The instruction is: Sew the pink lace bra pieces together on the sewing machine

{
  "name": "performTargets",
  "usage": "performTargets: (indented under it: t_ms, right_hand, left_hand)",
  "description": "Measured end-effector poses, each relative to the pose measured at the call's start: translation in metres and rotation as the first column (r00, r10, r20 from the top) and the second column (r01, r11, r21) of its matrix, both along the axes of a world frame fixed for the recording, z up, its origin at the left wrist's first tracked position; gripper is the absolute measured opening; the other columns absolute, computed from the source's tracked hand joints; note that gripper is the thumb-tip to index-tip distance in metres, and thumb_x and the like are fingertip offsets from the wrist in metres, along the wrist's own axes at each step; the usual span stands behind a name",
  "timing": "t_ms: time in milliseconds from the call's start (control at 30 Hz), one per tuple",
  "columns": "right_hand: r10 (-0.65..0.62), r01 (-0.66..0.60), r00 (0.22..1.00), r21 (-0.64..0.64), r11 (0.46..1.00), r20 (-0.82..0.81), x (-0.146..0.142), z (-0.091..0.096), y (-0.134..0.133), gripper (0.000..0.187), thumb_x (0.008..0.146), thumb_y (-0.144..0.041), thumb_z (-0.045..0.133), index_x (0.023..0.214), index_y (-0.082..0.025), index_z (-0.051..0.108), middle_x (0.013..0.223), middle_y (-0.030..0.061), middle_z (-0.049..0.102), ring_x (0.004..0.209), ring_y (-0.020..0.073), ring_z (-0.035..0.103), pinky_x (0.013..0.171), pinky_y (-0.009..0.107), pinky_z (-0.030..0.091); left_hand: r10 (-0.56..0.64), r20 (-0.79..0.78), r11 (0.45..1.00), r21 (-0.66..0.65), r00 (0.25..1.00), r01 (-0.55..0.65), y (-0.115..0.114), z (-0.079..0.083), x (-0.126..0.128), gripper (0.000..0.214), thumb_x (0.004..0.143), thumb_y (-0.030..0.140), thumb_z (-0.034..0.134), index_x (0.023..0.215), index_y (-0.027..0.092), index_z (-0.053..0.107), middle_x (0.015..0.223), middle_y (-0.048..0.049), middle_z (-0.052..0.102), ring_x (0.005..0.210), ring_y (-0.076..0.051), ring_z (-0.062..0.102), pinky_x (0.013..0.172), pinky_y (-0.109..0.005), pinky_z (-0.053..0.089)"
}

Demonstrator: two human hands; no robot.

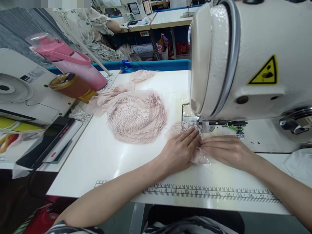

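A piece of pale pink lace lies at the needle area of a white sewing machine. My left hand rests over the lace with its fingers together, the fingertips just in front of the presser foot. From the other side, my right hand pinches the edge of the same lace close to the left fingers. Both thumbs are mostly hidden. Left of my hands, a rounded heap of pink lace sits on the white table, with more lace trailing behind it.
A pink bottle, a brown jar and a black-and-white device stand at the left beside another machine. A printed ruler runs along the front edge. Another person's arm shows at the back.
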State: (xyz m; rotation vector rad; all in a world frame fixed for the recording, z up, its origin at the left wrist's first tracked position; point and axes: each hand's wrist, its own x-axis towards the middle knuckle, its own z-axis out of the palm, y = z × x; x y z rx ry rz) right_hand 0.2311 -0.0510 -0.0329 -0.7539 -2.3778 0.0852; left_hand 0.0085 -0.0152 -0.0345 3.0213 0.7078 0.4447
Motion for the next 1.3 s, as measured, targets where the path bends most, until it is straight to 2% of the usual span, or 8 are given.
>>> performTargets:
  t_ms: [200, 367, 567, 767, 933, 1100, 1300]
  right_hand:
    - [0.002, -0.002, 1.0, 0.012, 1.0, -0.023, -0.001, -0.002, 0.001, 0.023, 0.086, -0.007, 0.057, 0.107, -0.015, 0.064, 0.1, 0.0048, 0.073, 0.102, 0.0186, 0.066, 0.085, 0.032, 0.061]
    - [-0.016, 0.016, 1.0, 0.025, 1.0, -0.004, 0.002, -0.002, 0.001, 0.025, 0.087, -0.007, 0.055, 0.109, -0.016, 0.062, 0.102, 0.0051, 0.072, 0.101, 0.0182, 0.066, 0.085, 0.032, 0.061]
    - [-0.028, 0.028, 1.0, 0.049, 0.998, 0.013, 0.005, 0.0, 0.002, 0.027, 0.087, -0.005, 0.055, 0.11, -0.015, 0.061, 0.102, 0.0057, 0.072, 0.105, 0.0183, 0.065, 0.088, 0.032, 0.059]
    - [-0.062, 0.062, 0.998, 0.038, 0.997, 0.001, 0.006, 0.007, 0.003, 0.023, 0.089, -0.006, 0.051, 0.107, -0.014, 0.062, 0.101, 0.0078, 0.072, 0.102, 0.0173, 0.066, 0.087, 0.03, 0.058]
    - [-0.127, 0.123, 0.991, 0.087, 0.989, 0.043, 0.009, 0.011, 0.003, 0.024, 0.091, -0.009, 0.046, 0.104, -0.018, 0.064, 0.099, 0.0049, 0.073, 0.099, 0.0152, 0.067, 0.077, 0.025, 0.057]
    - [-0.232, 0.212, 0.96, 0.13, 0.969, 0.159, 0.015, 0.009, 0.002, 0.028, 0.092, -0.012, 0.043, 0.108, -0.024, 0.064, 0.102, 0.0013, 0.072, 0.095, 0.0141, 0.068, 0.076, 0.025, 0.055]
    - [-0.211, 0.191, 0.971, 0.167, 0.967, 0.112, 0.014, 0.007, 0.005, 0.025, 0.091, -0.009, 0.045, 0.105, -0.02, 0.064, 0.096, 0.0022, 0.073, 0.091, 0.0137, 0.068, 0.08, 0.026, 0.056]
  left_hand:
    - [0.018, 0.001, 1.0, 0.014, 1.0, -0.018, 0.001, 0.0, 0.001, 0.049, 0.087, 0.029, 0.05, 0.128, 0.003, 0.053, 0.136, -0.0148, 0.052, 0.133, -0.025, 0.043, 0.107, -0.04, 0.045]
    - [0.026, 0.002, 1.0, 0.005, 1.0, -0.026, -0.001, 0.0, 0.003, 0.056, 0.087, 0.04, 0.054, 0.129, 0.003, 0.053, 0.137, -0.0146, 0.051, 0.133, -0.026, 0.043, 0.109, -0.038, 0.043]
    - [0.042, 0.01, 0.999, -0.01, 0.999, -0.042, -0.001, -0.001, 0.005, 0.054, 0.09, 0.04, 0.049, 0.13, 0.004, 0.052, 0.138, -0.0139, 0.05, 0.134, -0.026, 0.042, 0.108, -0.039, 0.044]
    - [0.03, 0.032, 1.0, 0.004, 0.999, -0.03, 0.0, 0.0, 0.007, 0.06, 0.092, 0.052, 0.045, 0.129, 0.005, 0.053, 0.137, -0.0141, 0.052, 0.133, -0.027, 0.044, 0.108, -0.041, 0.044]
    - [0.029, 0.049, 0.999, 0.02, 0.998, -0.03, 0.0, -0.001, 0.01, 0.057, 0.093, 0.049, 0.045, 0.127, 0.005, 0.055, 0.134, -0.015, 0.054, 0.131, -0.028, 0.046, 0.107, -0.041, 0.044]
    - [0.028, 0.054, 0.999, 0.025, 0.998, -0.029, 0.001, -0.001, 0.013, 0.053, 0.093, 0.045, 0.047, 0.127, 0.006, 0.055, 0.135, -0.0146, 0.054, 0.13, -0.027, 0.046, 0.107, -0.04, 0.044]
    - [-0.016, 0.076, 0.995, 0.104, 0.997, 0.008, 0.003, -0.003, 0.011, 0.043, 0.095, 0.037, 0.045, 0.125, 0.008, 0.058, 0.129, -0.0095, 0.06, 0.126, -0.022, 0.052, 0.109, -0.037, 0.043]
